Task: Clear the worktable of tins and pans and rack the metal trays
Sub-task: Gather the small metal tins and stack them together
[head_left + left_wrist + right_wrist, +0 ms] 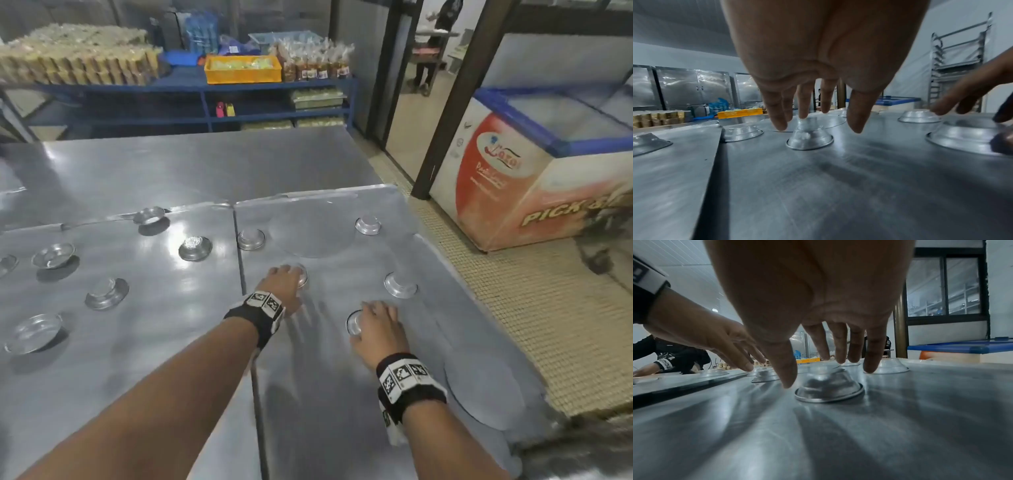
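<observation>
Two flat metal trays lie side by side on the steel worktable, the left tray (154,325) and the right tray (325,394). Small round metal tins stand scattered on both. My left hand (291,274) hovers over an upturned tin (809,138), its fingers (781,123) spread and pointing down around the tin's top. My right hand (370,318) is lowered over another upturned tin (829,386); thumb and fingers (871,366) straddle it without clearly gripping. More tins sit nearby (400,285), (251,238), (368,225).
Several more tins stand on the left tray, such as one (106,293) and another (32,332). A chest freezer (534,164) stands to the right, across the floor. Blue shelving (205,89) with packed goods is behind. A tall metal rack (957,65) stands by the wall.
</observation>
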The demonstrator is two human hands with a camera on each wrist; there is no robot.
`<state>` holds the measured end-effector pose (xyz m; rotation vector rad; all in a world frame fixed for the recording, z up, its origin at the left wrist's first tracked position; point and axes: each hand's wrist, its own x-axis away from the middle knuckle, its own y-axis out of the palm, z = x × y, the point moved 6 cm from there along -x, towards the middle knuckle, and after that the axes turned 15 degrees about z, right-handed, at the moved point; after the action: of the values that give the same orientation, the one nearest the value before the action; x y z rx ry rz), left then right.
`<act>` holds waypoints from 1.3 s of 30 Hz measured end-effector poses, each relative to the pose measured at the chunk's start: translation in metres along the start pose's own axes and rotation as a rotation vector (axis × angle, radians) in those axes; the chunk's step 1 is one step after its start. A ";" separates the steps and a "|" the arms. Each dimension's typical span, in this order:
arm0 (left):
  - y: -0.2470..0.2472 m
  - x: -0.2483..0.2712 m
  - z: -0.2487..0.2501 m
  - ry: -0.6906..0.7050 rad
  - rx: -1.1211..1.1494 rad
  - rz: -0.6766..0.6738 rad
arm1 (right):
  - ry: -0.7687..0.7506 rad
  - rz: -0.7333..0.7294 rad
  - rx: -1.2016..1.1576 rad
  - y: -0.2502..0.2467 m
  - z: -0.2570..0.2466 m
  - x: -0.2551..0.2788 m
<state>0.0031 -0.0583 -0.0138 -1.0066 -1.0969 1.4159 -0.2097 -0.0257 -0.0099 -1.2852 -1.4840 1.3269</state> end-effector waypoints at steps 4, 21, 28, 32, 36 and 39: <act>0.009 -0.024 -0.009 -0.141 -0.011 -0.014 | 0.036 -0.017 0.026 0.008 0.013 -0.017; 0.009 -0.061 0.014 0.000 -0.255 -0.026 | 0.080 0.017 -0.013 0.023 0.015 -0.016; 0.005 -0.041 0.033 0.151 -0.420 -0.015 | 0.130 0.016 0.020 0.021 0.009 -0.013; 0.012 -0.032 0.017 0.048 -0.303 -0.031 | 0.244 -0.022 -0.065 0.024 0.014 -0.016; 0.017 -0.029 0.006 0.023 -0.221 -0.052 | 0.341 -0.071 -0.111 0.025 0.021 -0.018; 0.018 -0.027 0.008 0.063 -0.235 -0.039 | 0.380 -0.105 -0.114 0.025 0.024 -0.019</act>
<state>-0.0057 -0.0871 -0.0287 -1.1817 -1.2504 1.2356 -0.2238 -0.0505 -0.0371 -1.4186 -1.3500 0.8815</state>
